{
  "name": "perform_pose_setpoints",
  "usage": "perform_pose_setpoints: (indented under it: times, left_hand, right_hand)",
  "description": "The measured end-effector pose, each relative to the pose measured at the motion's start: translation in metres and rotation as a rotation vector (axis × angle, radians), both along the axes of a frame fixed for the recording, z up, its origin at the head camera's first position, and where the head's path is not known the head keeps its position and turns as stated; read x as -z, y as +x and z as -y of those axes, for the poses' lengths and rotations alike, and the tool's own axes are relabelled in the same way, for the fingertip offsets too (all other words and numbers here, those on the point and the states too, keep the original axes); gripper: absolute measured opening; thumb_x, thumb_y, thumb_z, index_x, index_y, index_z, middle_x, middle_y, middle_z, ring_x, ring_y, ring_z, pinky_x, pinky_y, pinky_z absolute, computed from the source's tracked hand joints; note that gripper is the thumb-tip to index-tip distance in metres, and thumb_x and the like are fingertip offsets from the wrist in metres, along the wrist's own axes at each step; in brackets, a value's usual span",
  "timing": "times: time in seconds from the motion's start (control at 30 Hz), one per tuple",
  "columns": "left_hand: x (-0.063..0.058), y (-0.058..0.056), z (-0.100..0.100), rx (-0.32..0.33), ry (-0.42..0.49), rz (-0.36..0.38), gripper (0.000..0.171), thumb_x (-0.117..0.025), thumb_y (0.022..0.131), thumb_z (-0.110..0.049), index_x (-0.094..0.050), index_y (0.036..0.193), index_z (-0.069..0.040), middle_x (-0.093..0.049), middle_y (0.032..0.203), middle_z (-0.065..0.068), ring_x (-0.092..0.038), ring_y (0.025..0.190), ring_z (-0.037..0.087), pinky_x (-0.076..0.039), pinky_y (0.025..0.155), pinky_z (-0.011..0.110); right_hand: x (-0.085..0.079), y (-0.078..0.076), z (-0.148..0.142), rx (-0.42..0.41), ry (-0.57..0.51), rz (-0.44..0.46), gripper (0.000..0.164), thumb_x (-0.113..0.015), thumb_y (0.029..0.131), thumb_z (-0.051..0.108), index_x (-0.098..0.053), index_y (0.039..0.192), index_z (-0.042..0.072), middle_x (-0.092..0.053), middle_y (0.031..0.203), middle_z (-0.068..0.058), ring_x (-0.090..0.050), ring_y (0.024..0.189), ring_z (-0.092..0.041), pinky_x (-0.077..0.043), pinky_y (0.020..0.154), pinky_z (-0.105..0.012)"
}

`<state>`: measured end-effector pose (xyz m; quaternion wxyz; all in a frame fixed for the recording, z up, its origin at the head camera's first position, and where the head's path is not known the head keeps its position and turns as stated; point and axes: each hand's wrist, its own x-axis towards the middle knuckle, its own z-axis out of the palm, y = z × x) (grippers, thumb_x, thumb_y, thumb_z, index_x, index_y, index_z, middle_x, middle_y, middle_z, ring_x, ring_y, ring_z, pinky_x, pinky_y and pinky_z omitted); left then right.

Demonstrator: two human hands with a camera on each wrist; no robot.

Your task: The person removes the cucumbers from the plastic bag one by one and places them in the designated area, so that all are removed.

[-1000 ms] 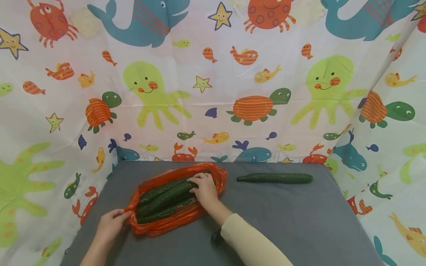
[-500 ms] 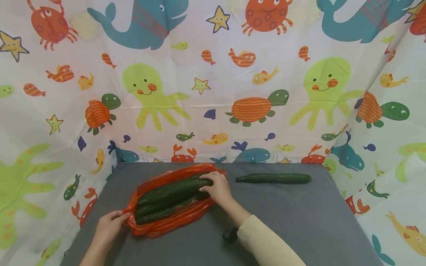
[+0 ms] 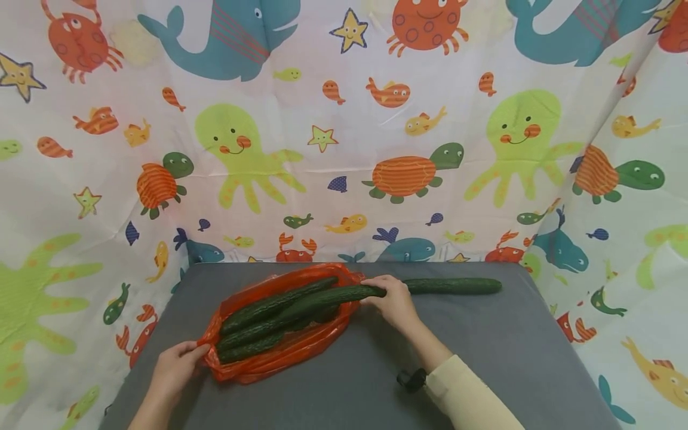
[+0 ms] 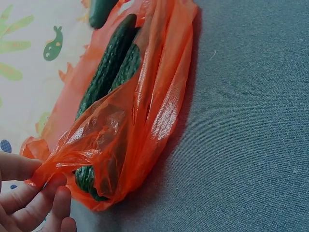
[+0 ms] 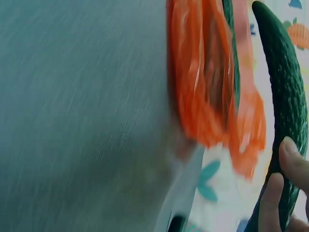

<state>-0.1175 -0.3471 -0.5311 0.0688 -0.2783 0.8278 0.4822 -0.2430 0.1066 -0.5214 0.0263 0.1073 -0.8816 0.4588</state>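
Note:
An orange plastic bag (image 3: 309,355) lies open at the left, with dark green cucumbers (image 3: 252,346) inside. My left hand (image 3: 174,367) pinches the bag's near-left edge between thumb and fingers; the left wrist view shows the film (image 4: 87,157) gathered there. Curled round one end of a long cucumber (image 5: 285,82) is my right hand (image 3: 395,304), beyond the bag's right end. In the head view this cucumber slants across the bag's opening above the others. The right wrist view shows it raised, apart from the bag, with the thumb along its side.
Another cucumber (image 3: 457,286) lies by itself at the back right of the grey table (image 3: 510,358), partly behind my right hand. A curtain (image 3: 344,149) printed with sea animals stands along the back and both sides. A black device (image 3: 411,380) sits at my right wrist.
My right hand has moved right from over the bag, drawing a cucumber along so its end now sticks out past the bag. The left hand keeps its pinch on the bag edge.

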Motion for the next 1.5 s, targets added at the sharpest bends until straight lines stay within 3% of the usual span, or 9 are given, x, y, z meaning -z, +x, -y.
perform_pose_setpoints:
  times: [0.13, 0.2, 0.43, 0.63, 0.93, 1.2, 1.5]
  left_hand:
    - [0.002, -0.001, 0.0, 0.002, 0.003, 0.006, 0.042, -0.068, 0.096, -0.04, -0.069, 0.109, 0.001, -0.07, 0.09, 0.002, -0.063, 0.086, 0.022, -0.054, 0.069, 0.038]
    - [0.003, -0.001, 0.0, 0.0, 0.004, 0.006, 0.041, -0.068, 0.096, -0.039, -0.069, 0.108, 0.0, -0.07, 0.089, 0.002, -0.062, 0.086, 0.022, -0.053, 0.069, 0.037]
    - [0.005, 0.0, 0.001, 0.006, 0.039, 0.004, 0.042, -0.067, 0.097, -0.039, -0.069, 0.109, 0.001, -0.071, 0.087, 0.0, -0.064, 0.086, 0.02, -0.055, 0.071, 0.038]
    - [0.001, 0.0, 0.006, 0.012, 0.023, 0.008, 0.045, -0.067, 0.096, -0.041, -0.068, 0.111, 0.001, -0.07, 0.087, 0.0, -0.061, 0.084, 0.02, -0.053, 0.069, 0.036]
    - [0.001, -0.005, 0.001, 0.009, 0.035, -0.01, 0.04, -0.067, 0.098, -0.038, -0.069, 0.109, 0.001, -0.071, 0.083, -0.002, -0.064, 0.082, 0.016, -0.054, 0.07, 0.036]
    - [0.002, -0.003, 0.005, -0.01, 0.031, -0.014, 0.044, -0.066, 0.098, -0.038, -0.067, 0.114, 0.004, -0.071, 0.083, -0.001, -0.065, 0.08, 0.015, -0.055, 0.069, 0.035]
    - [0.009, -0.001, 0.006, -0.006, 0.031, -0.002, 0.047, -0.066, 0.098, -0.04, -0.067, 0.115, 0.004, -0.071, 0.084, 0.0, -0.065, 0.082, 0.017, -0.056, 0.071, 0.037]
  right_hand:
    - [0.0, -0.002, -0.029, 0.032, 0.04, 0.01, 0.039, -0.085, 0.081, 0.021, -0.076, 0.119, 0.026, -0.065, 0.126, -0.006, -0.065, 0.073, -0.022, -0.05, 0.056, -0.03]
    - [0.002, -0.003, -0.045, 0.038, 0.045, 0.034, 0.04, -0.084, 0.083, 0.022, -0.075, 0.121, 0.027, -0.064, 0.128, -0.007, -0.064, 0.063, -0.024, -0.051, 0.053, -0.031]
    - [0.015, -0.007, -0.094, 0.068, 0.016, 0.072, 0.043, -0.083, 0.084, 0.021, -0.072, 0.126, 0.025, -0.061, 0.133, -0.011, -0.069, 0.07, -0.029, -0.055, 0.057, -0.032]
    - [0.034, -0.01, -0.128, 0.099, 0.009, 0.081, 0.045, -0.084, 0.083, 0.024, -0.072, 0.126, 0.024, -0.062, 0.134, -0.012, -0.068, 0.063, -0.02, -0.056, 0.056, -0.031]
    - [0.041, -0.02, -0.183, 0.145, 0.078, 0.091, 0.048, -0.085, 0.082, 0.026, -0.071, 0.128, 0.019, -0.06, 0.134, -0.02, -0.07, 0.063, -0.021, -0.055, 0.055, -0.031]
    - [0.054, -0.029, -0.211, 0.177, 0.133, 0.127, 0.049, -0.084, 0.083, 0.025, -0.07, 0.13, 0.017, -0.056, 0.138, -0.025, -0.069, 0.062, -0.019, -0.054, 0.054, -0.032]
    - [0.061, -0.023, -0.219, 0.192, 0.21, 0.156, 0.05, -0.083, 0.085, 0.027, -0.068, 0.132, 0.016, -0.053, 0.14, -0.027, -0.068, 0.064, -0.02, -0.055, 0.057, -0.035]
